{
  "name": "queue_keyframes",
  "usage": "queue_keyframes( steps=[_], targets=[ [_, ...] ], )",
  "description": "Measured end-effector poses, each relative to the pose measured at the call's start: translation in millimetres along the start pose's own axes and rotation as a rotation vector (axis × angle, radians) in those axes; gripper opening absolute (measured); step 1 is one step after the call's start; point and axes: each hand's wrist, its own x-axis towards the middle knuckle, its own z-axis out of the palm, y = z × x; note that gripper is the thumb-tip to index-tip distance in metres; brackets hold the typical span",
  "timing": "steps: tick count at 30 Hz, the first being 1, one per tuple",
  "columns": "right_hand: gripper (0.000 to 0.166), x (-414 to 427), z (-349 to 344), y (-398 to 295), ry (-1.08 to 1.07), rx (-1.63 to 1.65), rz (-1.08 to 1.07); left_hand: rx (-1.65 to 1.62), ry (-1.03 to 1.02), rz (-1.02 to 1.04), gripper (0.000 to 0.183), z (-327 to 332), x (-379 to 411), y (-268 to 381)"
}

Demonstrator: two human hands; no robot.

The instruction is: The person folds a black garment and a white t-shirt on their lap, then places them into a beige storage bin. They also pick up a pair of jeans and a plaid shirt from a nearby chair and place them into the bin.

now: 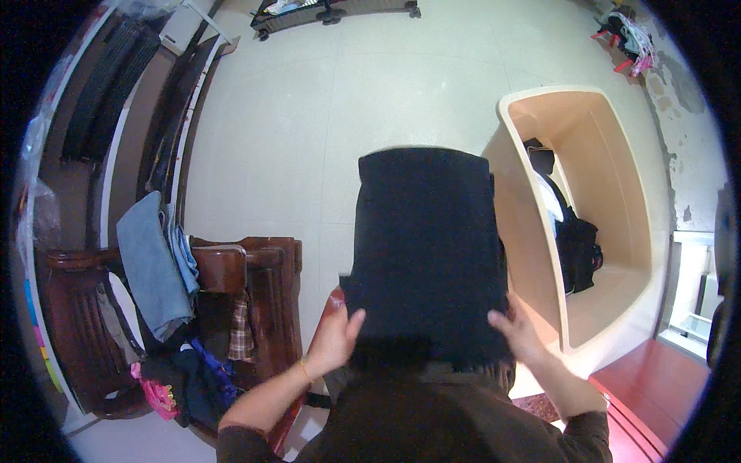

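A thick bundle of folded black cloth (425,243) stretches out before my torso, its far end rounded. Layers of fabric show along its right side. My left hand (336,342) grips the left edge near my body, thumb on top and the other fingers hidden beneath or behind. Across from it, my right hand (517,331) has the right edge in the same way. To the right stands a deep beige plastic bin (608,173), with black garments (576,249) and a white cloth (549,197) inside.
A dark carved wooden chair (272,289) on the left carries folded blue denim (155,260) and other clothes. Near my right elbow is a red wooden surface (648,388). A wheeled rack (336,11) and a red stool with clothes (628,43) stand farther off on the tiled floor (278,144).
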Motion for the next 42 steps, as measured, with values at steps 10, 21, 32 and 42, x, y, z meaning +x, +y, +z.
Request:
queue_keyframes(
  steps=[10, 21, 32, 42],
  targets=[
    [0.050, 77.6, -62.9, -10.2, 0.160, -0.149, -0.193, -0.538, -0.093, -0.259, 0.063, -40.9, 72.7, -73.5],
    [0.045, 227.0, -39.7, -39.9, -0.039, 0.527, 0.192, -0.936, -0.301, -0.278, 0.052, -53.2, 226.9, -5.6],
    [0.028, 208.9, -64.3, -90.6, -0.303, 0.410, -0.113, -0.928, -0.134, -0.189, 0.027, -54.2, 217.3, -1.8],
    [0.031, 217.0, -99.4, -88.6, -0.277, 0.024, -0.291, -0.765, -0.028, -0.133, 0.021, -57.2, 223.1, -5.5]
  ],
)
